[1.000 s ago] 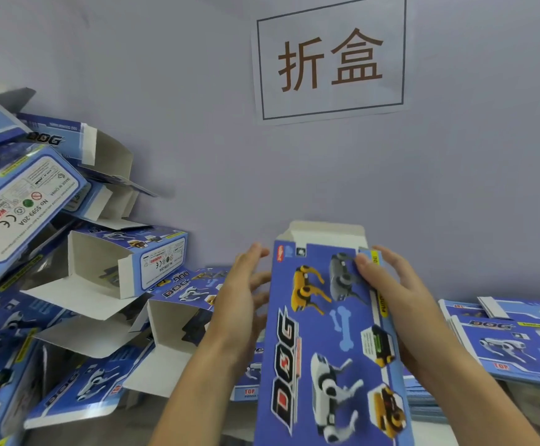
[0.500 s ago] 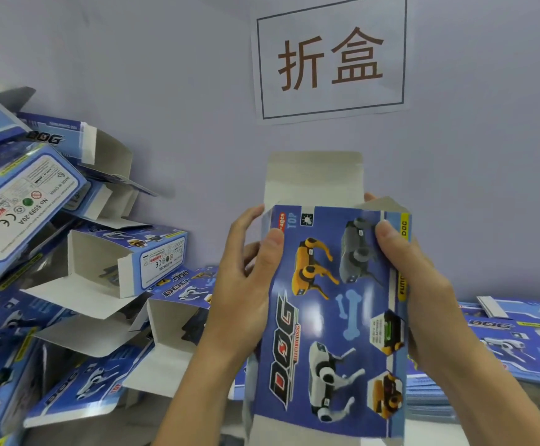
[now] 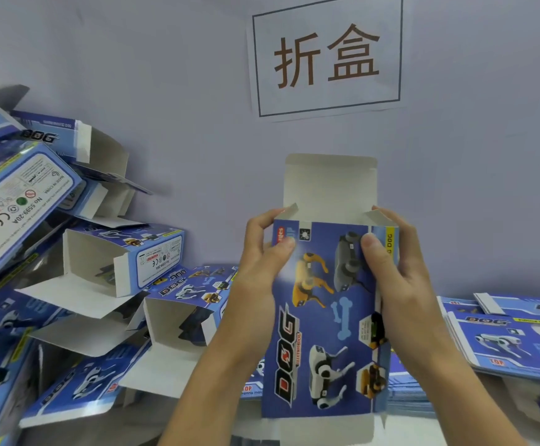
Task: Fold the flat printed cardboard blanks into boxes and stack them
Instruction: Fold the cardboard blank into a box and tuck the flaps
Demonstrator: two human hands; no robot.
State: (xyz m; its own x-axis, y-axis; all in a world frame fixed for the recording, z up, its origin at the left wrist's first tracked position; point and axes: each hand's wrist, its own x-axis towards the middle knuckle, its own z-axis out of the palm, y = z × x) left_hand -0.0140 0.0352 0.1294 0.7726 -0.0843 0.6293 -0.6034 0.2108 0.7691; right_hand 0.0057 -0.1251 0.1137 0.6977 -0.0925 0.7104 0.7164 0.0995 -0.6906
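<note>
**Dog box held upright, top flap open**

Gripping the printed dog box [image 3: 326, 317] at chest height before the wall: left hand [image 3: 259, 272] clamping its left edge, thumb on the front panel; right hand [image 3: 391, 272] clamping the right edge likewise. Standing open above: white top flap [image 3: 330, 185]. Lying left: pile of folded boxes [image 3: 101, 268]. Resting right: stack of flat blanks [image 3: 503, 336]. Hanging above: paper sign [image 3: 326, 59].
</note>
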